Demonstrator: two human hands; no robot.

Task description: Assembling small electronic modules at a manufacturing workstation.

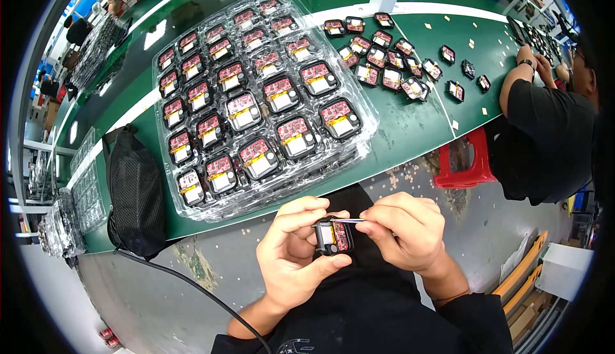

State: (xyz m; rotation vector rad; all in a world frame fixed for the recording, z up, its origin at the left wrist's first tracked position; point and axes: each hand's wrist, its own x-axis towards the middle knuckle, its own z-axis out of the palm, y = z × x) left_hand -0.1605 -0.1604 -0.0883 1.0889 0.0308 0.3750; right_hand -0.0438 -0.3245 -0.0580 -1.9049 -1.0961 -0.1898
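In front of my body, my left hand (288, 251) grips a small black device housing (325, 239) between the thumb and the fingers. Its open face shows a red circuit board, a silvery battery and a strip of yellow tape. My right hand (410, 229) pinches slim metal tweezers (349, 220), which reach left across the housing's upper edge. Exactly what the tips touch is too small to tell. Beyond my hands, a clear plastic tray (366, 120) holds rows of similar housings, each with a red board, and more trays appear stacked beneath it.
Loose housings (378, 56) lie scattered right of the tray on the green table (410, 127). A black mesh bag (138, 191) sits left, a black cable (198, 285) running below it. At right, a co-worker (544, 123) works near a red stool (464, 162).
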